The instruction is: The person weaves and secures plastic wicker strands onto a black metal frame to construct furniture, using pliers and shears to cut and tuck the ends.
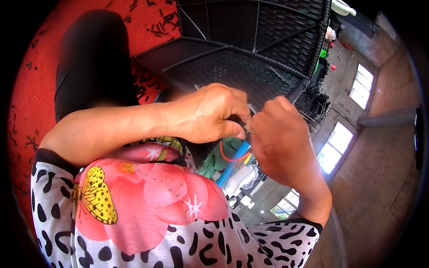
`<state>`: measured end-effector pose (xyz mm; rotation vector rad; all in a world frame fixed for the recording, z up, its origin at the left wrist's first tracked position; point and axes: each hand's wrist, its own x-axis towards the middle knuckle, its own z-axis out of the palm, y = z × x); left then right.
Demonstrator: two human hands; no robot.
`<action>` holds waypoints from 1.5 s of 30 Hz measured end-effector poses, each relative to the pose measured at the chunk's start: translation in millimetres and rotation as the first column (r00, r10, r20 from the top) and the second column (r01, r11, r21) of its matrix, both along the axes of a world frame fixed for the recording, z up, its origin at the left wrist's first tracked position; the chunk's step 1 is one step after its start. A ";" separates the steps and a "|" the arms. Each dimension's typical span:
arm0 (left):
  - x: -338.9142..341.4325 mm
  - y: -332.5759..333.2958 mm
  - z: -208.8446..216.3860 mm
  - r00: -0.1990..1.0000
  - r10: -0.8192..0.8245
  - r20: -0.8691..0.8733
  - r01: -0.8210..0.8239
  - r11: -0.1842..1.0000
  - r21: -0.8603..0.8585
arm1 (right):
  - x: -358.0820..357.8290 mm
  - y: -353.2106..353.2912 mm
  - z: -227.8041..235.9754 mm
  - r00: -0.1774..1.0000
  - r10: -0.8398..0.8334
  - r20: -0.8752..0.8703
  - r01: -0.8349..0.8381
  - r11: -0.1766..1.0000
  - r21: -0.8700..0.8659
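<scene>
My left hand (213,112) and my right hand (280,138) meet in the middle of the view, in front of a black woven wicker piece (223,67) with a dark frame. The left thumb and fingertips are pinched together, close against the right hand. My right hand is curled with its back toward me, so its fingertips are hidden. A small pale glint shows between the hands, but what they pinch cannot be made out. An orange-red cord (230,158) loops just below them, beside a blue bar (232,164).
Short black strip scraps (163,24) litter the red floor covering (147,11). Loose black strand ends (316,105) bristle at the wicker's right edge. Below my hands lie green cloth (214,161) and a clear plastic bag (243,178). Bright windows (336,147) stand to the right.
</scene>
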<state>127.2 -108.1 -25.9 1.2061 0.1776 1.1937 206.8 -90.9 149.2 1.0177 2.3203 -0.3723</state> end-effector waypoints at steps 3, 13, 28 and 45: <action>-3.8 1.0 2.2 0.999 -0.009 -0.045 0.011 1.000 0.028 | 8.3 -13.2 -6.6 0.996 0.050 -0.068 -0.041 0.990 0.132; -2.6 -0.2 -0.9 1.000 0.012 -0.027 -0.011 1.000 0.022 | 59.2 -41.9 -17.7 0.916 -0.014 -0.402 0.164 0.926 0.341; -4.5 -0.6 -5.0 0.999 0.036 0.016 -0.037 0.998 0.049 | 38.5 -44.9 -11.7 0.963 0.243 -0.113 -0.169 0.878 0.449; -6.3 -1.8 -1.8 0.999 0.032 0.000 -0.032 0.999 0.033 | 54.8 -34.6 -27.3 0.849 0.265 -0.457 -0.092 0.926 0.367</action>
